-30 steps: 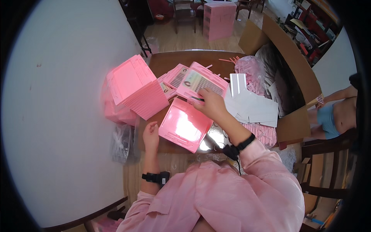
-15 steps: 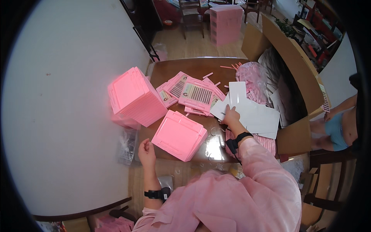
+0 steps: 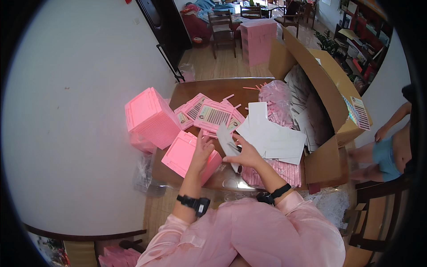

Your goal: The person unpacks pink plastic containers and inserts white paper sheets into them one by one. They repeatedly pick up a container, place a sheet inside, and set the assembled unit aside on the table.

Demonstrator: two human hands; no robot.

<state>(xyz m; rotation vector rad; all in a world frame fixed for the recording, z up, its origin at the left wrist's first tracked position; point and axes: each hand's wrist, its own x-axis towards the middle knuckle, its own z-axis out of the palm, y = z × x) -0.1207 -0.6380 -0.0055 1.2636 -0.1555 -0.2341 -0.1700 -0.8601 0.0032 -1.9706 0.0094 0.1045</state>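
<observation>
My right hand (image 3: 245,155) grips a white sheet (image 3: 227,141) that is curved and stands tilted over the table. To its left, my left hand (image 3: 202,153) has its fingers stretched up and apart, with nothing seen in it. It is over a short stack of pink plastic trays (image 3: 179,153), partly hiding it. Beyond my hands lie several pink trays (image 3: 215,115) with rows of small dark tufts that look like false eyelashes. More white sheets (image 3: 271,135) overlap in a loose pile right of my right hand.
A tall pink tray stack (image 3: 149,111) stands at the table's left. On the right are a bag of pink sticks (image 3: 275,100), a bundle of pink pieces (image 3: 275,172) and an open carton (image 3: 316,175) with white sheets inside. Another person (image 3: 391,149) stands at the far right.
My right hand has come left from the sheet pile with a white sheet in it. My left hand has moved right and forward over the short tray stack. The view has shifted slightly.
</observation>
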